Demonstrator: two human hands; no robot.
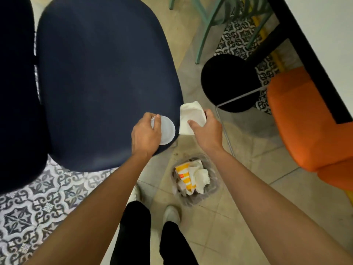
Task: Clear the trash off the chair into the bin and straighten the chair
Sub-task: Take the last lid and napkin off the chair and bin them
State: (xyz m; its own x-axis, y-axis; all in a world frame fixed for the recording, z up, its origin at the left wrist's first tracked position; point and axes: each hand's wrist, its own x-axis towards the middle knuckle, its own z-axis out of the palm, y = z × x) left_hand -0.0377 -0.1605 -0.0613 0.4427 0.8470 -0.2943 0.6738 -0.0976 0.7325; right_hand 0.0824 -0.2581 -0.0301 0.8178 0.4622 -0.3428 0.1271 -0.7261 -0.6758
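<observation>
You look straight down at one dark navy chair, whose wide seat fills the left of the view. At the seat's near right edge your left hand curls its fingers round one round translucent plastic piece; whether it is a cup or a lid is unclear. Just off the seat's right edge your right hand grips one white napkin between thumb and fingers. That makes two pieces of trash, one in each hand.

Below and between your forearms, one small bin stands on the tiled floor. It already holds crumpled white paper and a yellow-and-white wrapper. To the right stand one black stool and one orange seat.

To do this step well, draw both hands back toward you until they hang directly over the bin's mouth. The bin looks narrow and fairly full, so lower each piece close before letting go. Drop the napkin first, as it is the nearer of the two.
</observation>
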